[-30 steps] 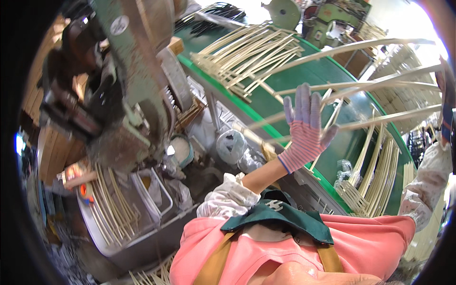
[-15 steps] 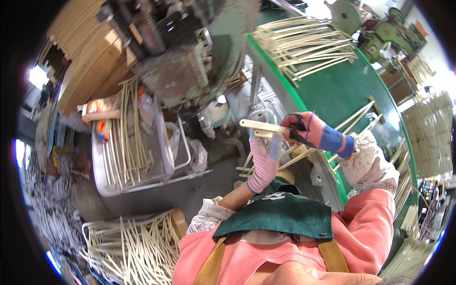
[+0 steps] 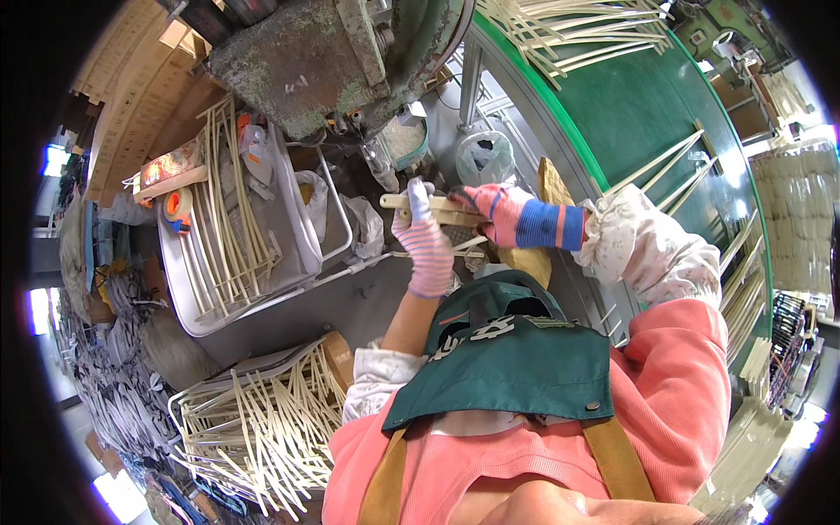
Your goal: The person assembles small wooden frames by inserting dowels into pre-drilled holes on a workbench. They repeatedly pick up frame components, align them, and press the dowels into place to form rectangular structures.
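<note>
In front of my chest I hold pale flat strips (image 3: 448,213) with rounded ends, each with a small hole near its tip. My right hand (image 3: 516,219), in a pink and blue glove stained black at the fingers, is closed around them from the right. My left hand (image 3: 425,254), in a pink striped glove, grips them near their holed ends, thumb pointing up. Some fingers are hidden behind the strips, and how many strips there are I cannot tell.
A worn green machine (image 3: 289,74) stands ahead. To the left is a white cart (image 3: 197,324) holding strips and an orange tape roll (image 3: 178,206). Below it sits a rack of loose strips (image 3: 262,429). A green conveyor belt (image 3: 604,105) carrying strips curves along the right.
Both hands have moved left with the strips, and the view has shifted, so the machine and conveyor sit higher in the picture. Both hands still grip the strips.
</note>
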`<state>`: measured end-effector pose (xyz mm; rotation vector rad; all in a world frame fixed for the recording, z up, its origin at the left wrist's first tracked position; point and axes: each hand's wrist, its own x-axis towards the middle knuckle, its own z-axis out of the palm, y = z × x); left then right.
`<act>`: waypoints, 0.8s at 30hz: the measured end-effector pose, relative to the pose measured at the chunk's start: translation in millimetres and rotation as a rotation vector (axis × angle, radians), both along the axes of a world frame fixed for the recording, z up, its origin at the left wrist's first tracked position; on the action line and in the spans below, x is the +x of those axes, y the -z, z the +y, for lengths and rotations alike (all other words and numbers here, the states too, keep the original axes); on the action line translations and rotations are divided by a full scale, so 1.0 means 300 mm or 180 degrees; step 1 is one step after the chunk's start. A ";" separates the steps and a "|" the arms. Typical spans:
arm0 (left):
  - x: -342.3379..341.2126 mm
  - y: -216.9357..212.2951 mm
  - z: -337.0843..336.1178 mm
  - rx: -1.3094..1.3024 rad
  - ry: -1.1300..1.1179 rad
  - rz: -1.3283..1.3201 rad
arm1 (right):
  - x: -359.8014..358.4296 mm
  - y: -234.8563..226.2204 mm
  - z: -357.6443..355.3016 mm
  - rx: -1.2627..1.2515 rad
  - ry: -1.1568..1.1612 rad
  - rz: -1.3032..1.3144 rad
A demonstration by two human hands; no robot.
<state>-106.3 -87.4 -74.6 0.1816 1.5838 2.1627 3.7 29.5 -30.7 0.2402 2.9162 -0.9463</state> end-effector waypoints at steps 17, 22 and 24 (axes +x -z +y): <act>-0.135 -0.069 -0.142 0.0803 0.3064 -0.2777 | -0.111 0.071 -0.049 0.0596 -0.2154 0.2764; -0.151 -0.232 -0.207 -0.0246 0.2600 -0.1658 | 0.067 0.270 0.213 0.0437 0.0245 0.2251; -0.157 -0.351 -0.284 -0.0293 0.2281 -0.1504 | 0.092 0.553 0.273 0.0550 0.1800 0.1428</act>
